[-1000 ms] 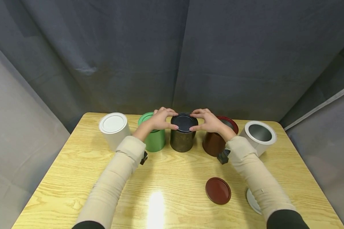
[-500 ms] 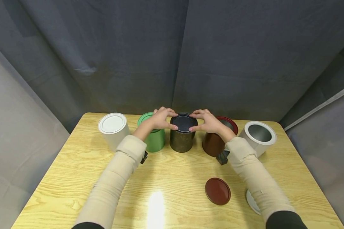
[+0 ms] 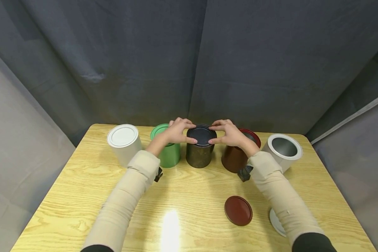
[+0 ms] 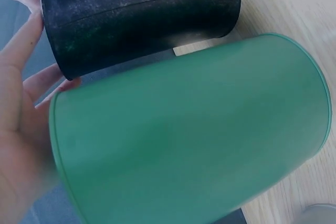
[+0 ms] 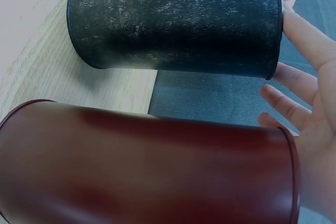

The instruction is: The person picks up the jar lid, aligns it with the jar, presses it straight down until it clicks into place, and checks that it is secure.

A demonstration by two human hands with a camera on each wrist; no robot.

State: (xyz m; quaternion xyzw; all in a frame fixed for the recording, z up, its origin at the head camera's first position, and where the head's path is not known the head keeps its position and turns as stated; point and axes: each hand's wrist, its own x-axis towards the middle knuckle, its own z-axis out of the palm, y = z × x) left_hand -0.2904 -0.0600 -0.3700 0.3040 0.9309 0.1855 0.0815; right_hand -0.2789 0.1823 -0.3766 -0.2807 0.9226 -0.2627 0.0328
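A dark, mottled black can [image 3: 199, 157] stands upright at the back middle of the table with a black lid [image 3: 201, 135] on its top. My left hand [image 3: 177, 132] holds the lid's left edge, thumb at the front and index finger at the back. Opposite it, my right hand [image 3: 228, 133] holds the right edge the same way. Beneath my left wrist is a green can [image 3: 171, 156]; its top is partly hidden. A reddish-brown can [image 3: 234, 160], uncovered at the top, stands under my right wrist. In the left wrist view, the black can [image 4: 142, 19] meets my fingertips at its rim.
A white can [image 3: 124, 143] with its lid on stands at the far left. An uncovered white can [image 3: 274, 154] is at the far right. A reddish-brown lid [image 3: 238, 210] and a white lid [image 3: 275, 224], partly under my right forearm, lie on the wooden table [image 3: 195, 196].
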